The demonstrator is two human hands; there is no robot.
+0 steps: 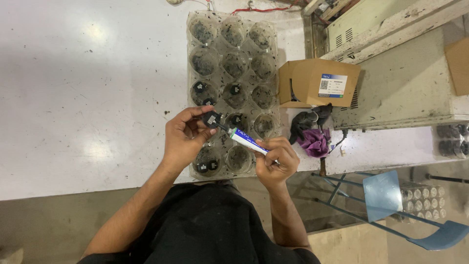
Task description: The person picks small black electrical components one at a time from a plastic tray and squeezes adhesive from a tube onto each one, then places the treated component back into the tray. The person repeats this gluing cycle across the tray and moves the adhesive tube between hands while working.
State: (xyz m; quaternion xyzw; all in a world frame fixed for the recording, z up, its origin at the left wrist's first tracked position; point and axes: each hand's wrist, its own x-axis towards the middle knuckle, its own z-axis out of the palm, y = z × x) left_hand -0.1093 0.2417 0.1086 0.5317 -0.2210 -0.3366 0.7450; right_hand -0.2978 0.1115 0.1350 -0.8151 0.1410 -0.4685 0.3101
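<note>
**Tube tip pressed to a small black part above a plastic tray**

Seen from above. Left hand [183, 139] closed in a fingertip pinch on a small black round part [211, 119], held just over a clear plastic tray [195, 29] of round cups on a white table [88, 88]. Right hand [275, 161] wrapped shut around the rear of a white and blue tube [246, 140]. Long axis of tube diagonal, nozzle aimed up-left, touching the part. Probably light and soft-walled, denting under a squeeze; best gripped at the back, as here. Part likely light, stiff, easily dropped; best pinched by its rim. To the right: cardboard box [312, 80], dark and purple rags [312, 134], blue chair [391, 200].
</note>
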